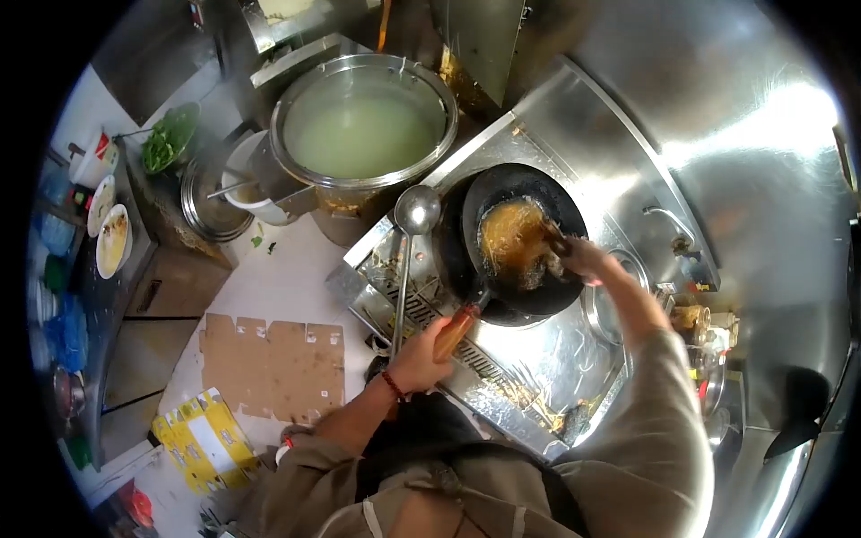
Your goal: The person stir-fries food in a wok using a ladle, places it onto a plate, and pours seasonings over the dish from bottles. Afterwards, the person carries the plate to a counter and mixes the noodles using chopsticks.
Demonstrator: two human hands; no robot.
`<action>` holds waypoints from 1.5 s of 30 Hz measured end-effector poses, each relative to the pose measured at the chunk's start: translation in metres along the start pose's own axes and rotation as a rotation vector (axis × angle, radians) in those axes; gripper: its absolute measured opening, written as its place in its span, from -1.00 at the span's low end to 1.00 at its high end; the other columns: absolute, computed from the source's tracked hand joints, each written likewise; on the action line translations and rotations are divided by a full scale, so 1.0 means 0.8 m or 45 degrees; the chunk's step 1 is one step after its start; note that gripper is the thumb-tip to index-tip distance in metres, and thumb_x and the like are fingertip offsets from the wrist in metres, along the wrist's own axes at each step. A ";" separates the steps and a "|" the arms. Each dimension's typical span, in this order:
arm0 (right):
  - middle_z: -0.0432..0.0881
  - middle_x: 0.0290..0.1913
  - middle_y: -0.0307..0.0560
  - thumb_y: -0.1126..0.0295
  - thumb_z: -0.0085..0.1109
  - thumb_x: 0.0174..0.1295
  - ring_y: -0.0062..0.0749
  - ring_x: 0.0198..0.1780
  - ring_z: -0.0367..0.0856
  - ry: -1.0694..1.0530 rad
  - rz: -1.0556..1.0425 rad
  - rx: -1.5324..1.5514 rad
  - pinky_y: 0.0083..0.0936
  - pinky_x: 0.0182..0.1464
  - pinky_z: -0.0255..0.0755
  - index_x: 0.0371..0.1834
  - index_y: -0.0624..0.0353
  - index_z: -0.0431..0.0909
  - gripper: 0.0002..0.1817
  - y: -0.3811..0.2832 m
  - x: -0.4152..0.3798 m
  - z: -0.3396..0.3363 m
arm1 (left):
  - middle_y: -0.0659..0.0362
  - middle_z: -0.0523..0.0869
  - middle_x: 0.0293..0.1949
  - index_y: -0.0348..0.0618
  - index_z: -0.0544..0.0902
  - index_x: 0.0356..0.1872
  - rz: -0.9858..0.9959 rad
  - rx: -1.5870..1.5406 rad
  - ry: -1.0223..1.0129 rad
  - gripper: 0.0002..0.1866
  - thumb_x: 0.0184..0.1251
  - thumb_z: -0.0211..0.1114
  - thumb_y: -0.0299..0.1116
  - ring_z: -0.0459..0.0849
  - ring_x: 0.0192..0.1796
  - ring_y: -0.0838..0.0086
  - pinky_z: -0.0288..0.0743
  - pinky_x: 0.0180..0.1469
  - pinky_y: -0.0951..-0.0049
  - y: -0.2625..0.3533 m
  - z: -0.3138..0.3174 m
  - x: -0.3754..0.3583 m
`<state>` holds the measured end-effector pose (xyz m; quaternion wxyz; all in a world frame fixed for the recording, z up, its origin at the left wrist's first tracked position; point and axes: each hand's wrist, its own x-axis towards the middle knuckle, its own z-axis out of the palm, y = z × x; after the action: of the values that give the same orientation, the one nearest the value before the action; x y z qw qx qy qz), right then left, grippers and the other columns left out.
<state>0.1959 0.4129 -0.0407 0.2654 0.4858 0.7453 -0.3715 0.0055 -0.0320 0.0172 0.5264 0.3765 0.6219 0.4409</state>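
A black wok (489, 184) sits over the stove, with brown liquid (511, 235) inside it. My left hand (421, 359) is closed round the wok's wooden handle (456, 334). Over the wok's right side, my right hand (587, 262) is closed on a dark brush-like tool (558, 242), whose far end is in the liquid and blurred. A metal ladle (417, 210) lies just left of the wok, its long shaft running down beside my left hand.
Behind and left of the wok stands a large pot (282, 143) of pale liquid. A faucet (659, 212) is at the right. Flattened cardboard (273, 368) and a yellow box (193, 457) lie on the floor. Bowls (111, 242) and greens (161, 146) are far left.
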 end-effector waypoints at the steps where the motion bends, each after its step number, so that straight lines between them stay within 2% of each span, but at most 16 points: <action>1: 0.61 -0.37 -0.09 0.29 0.14 0.20 -0.41 -0.51 0.54 0.103 0.144 0.023 -0.39 -0.54 0.50 0.36 -0.31 0.24 -0.38 -0.056 -0.039 0.019 | -0.09 0.65 -0.13 -0.19 0.32 0.23 0.191 0.087 0.133 -0.32 0.02 0.34 -0.34 0.67 -0.09 0.18 0.51 -0.08 0.31 0.004 0.001 -0.003; 2: 0.65 -0.33 -0.01 0.28 0.18 0.16 -0.37 -0.42 0.62 0.210 0.286 0.058 -0.36 -0.44 0.55 0.38 -0.21 0.23 -0.34 -0.124 -0.089 0.038 | -0.10 0.65 -0.12 -0.22 0.34 0.21 0.216 0.052 0.165 -0.40 0.12 0.31 -0.34 0.66 -0.06 0.19 0.49 -0.06 0.32 0.022 -0.001 -0.008; 7: 0.68 -0.17 0.11 0.13 0.16 0.13 -0.18 -0.16 0.68 0.316 -0.239 -0.670 -0.39 -0.14 0.57 0.42 -0.16 0.17 -0.27 -0.010 -0.113 0.061 | -0.11 0.64 -0.11 -0.21 0.35 0.20 0.149 0.039 0.105 -0.43 0.13 0.29 -0.38 0.65 -0.04 0.12 0.49 -0.04 0.29 0.015 -0.004 -0.003; 11: 0.65 -0.07 0.05 0.11 0.25 0.09 -0.18 -0.13 0.65 0.448 -0.367 0.428 -0.41 -0.12 0.56 0.37 0.06 0.24 -0.25 -0.059 0.001 0.068 | -0.11 0.64 -0.10 -0.17 0.33 0.23 0.053 0.056 0.061 -0.35 0.05 0.34 -0.35 0.64 -0.03 0.11 0.48 -0.02 0.28 0.008 -0.005 -0.001; 14: 0.63 -0.12 0.01 0.17 0.25 0.11 -0.17 -0.17 0.64 0.054 -0.692 0.924 -0.42 -0.15 0.55 0.33 0.11 0.28 -0.31 -0.064 0.022 0.130 | -0.12 0.63 -0.08 -0.16 0.31 0.24 0.164 -0.027 0.075 -0.34 0.05 0.31 -0.38 0.64 -0.01 0.11 0.48 -0.01 0.28 0.012 -0.005 -0.002; 16: 0.64 -0.14 0.01 0.19 0.22 0.13 -0.18 -0.17 0.64 -0.235 -0.420 0.663 -0.40 -0.16 0.56 0.29 0.06 0.31 -0.38 -0.101 -0.096 0.123 | -0.14 0.62 -0.08 -0.18 0.33 0.23 0.328 0.080 0.183 -0.37 0.05 0.28 -0.40 0.64 -0.02 0.11 0.48 -0.02 0.28 -0.016 0.003 0.008; 20: 0.65 -0.20 0.00 0.22 0.17 0.17 -0.18 -0.16 0.66 -0.561 -0.062 -0.590 -0.36 -0.19 0.57 0.20 -0.04 0.38 -0.51 -0.110 -0.238 0.011 | -0.15 0.62 -0.08 -0.24 0.30 0.23 0.089 0.024 0.054 -0.34 0.03 0.28 -0.41 0.63 -0.02 0.06 0.48 0.00 0.27 0.021 -0.008 0.000; 24: 0.67 -0.26 0.00 0.26 0.12 0.21 -0.19 -0.16 0.68 -0.141 -0.065 -1.647 -0.32 -0.22 0.57 0.11 -0.15 0.45 -0.64 -0.090 -0.134 -0.059 | -0.18 0.60 -0.06 -0.23 0.30 0.24 0.158 0.070 0.136 -0.31 -0.05 0.26 -0.49 0.58 0.04 0.00 0.44 0.04 0.25 -0.002 -0.002 0.004; 25: 0.66 -0.17 0.04 0.30 0.08 0.20 -0.11 -0.10 0.67 0.278 0.019 -1.605 -0.28 -0.17 0.58 0.20 -0.20 0.35 -0.55 -0.063 -0.075 -0.058 | -0.18 0.60 -0.06 -0.23 0.31 0.23 0.189 0.059 0.148 -0.32 -0.05 0.25 -0.50 0.58 0.04 0.00 0.44 0.04 0.25 -0.001 0.000 0.008; 27: 0.61 -0.02 0.05 0.23 0.04 0.25 -0.07 -0.06 0.65 0.462 0.052 -1.573 -0.22 -0.11 0.57 0.38 -0.33 0.16 -0.40 -0.089 -0.070 -0.041 | -0.19 0.60 -0.06 -0.24 0.32 0.22 0.219 0.052 0.135 -0.34 -0.05 0.23 -0.53 0.58 0.03 -0.01 0.44 0.04 0.26 -0.003 -0.001 0.008; 33: 0.57 0.00 0.09 0.21 0.17 0.23 -0.18 -0.16 0.64 -0.077 0.142 -0.660 -0.26 -0.16 0.57 0.41 -0.34 0.19 -0.35 0.004 -0.159 0.016 | -0.15 0.60 -0.07 -0.21 0.33 0.22 0.049 0.034 0.085 -0.35 -0.03 0.21 -0.53 0.60 -0.01 0.01 0.46 0.00 0.27 0.010 -0.010 0.003; 36: 0.60 -0.11 0.08 0.16 0.13 0.24 -0.25 -0.21 0.65 -0.425 0.132 -0.405 -0.42 -0.56 0.60 0.45 -0.30 0.10 -0.31 -0.137 -0.253 0.042 | -0.16 0.61 -0.09 -0.22 0.32 0.22 0.156 0.135 0.156 -0.34 -0.03 0.23 -0.51 0.60 -0.03 0.02 0.46 -0.01 0.26 0.002 -0.003 0.003; 37: 0.60 -0.11 0.04 0.09 0.17 0.21 -0.26 -0.20 0.64 -0.457 0.178 -0.299 -0.36 -0.50 0.64 0.44 -0.32 0.12 -0.29 -0.137 -0.249 0.042 | -0.16 0.61 -0.09 -0.25 0.31 0.23 0.075 0.120 0.107 -0.34 -0.03 0.23 -0.51 0.60 -0.03 0.01 0.46 -0.01 0.26 0.011 -0.007 0.001; 40: 0.60 -0.12 0.02 0.13 0.18 0.19 -0.31 -0.26 0.64 -0.542 -0.245 -0.596 -0.40 -0.51 0.63 0.43 -0.38 0.14 -0.29 -0.112 -0.234 0.018 | -0.18 0.61 -0.09 -0.27 0.30 0.23 0.129 0.128 0.105 -0.33 -0.03 0.23 -0.51 0.60 -0.03 0.01 0.46 -0.02 0.26 0.009 -0.011 0.000; 41: 0.61 -0.05 0.00 0.22 0.20 0.18 -0.27 -0.19 0.63 -0.523 0.114 -0.660 -0.37 -0.47 0.60 0.42 -0.32 0.19 -0.31 -0.132 -0.258 -0.006 | -0.17 0.60 -0.06 -0.27 0.29 0.25 0.115 0.088 0.060 -0.33 -0.02 0.23 -0.51 0.60 0.00 0.02 0.46 0.01 0.28 0.013 -0.013 0.001; 45: 0.63 -0.09 0.09 0.25 0.08 0.22 -0.13 -0.19 0.64 -0.128 0.124 -1.210 -0.18 -0.24 0.58 0.45 -0.39 0.08 -0.30 -0.101 -0.145 -0.053 | -0.17 0.58 0.01 -0.25 0.29 0.26 0.103 0.089 0.095 -0.32 -0.01 0.23 -0.50 0.58 0.06 0.03 0.45 0.08 0.29 0.008 -0.009 0.005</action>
<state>0.1651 0.3658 0.0953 0.5109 0.3264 0.7953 0.0003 -0.0021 -0.0272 0.0223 0.4711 0.4029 0.6404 0.4534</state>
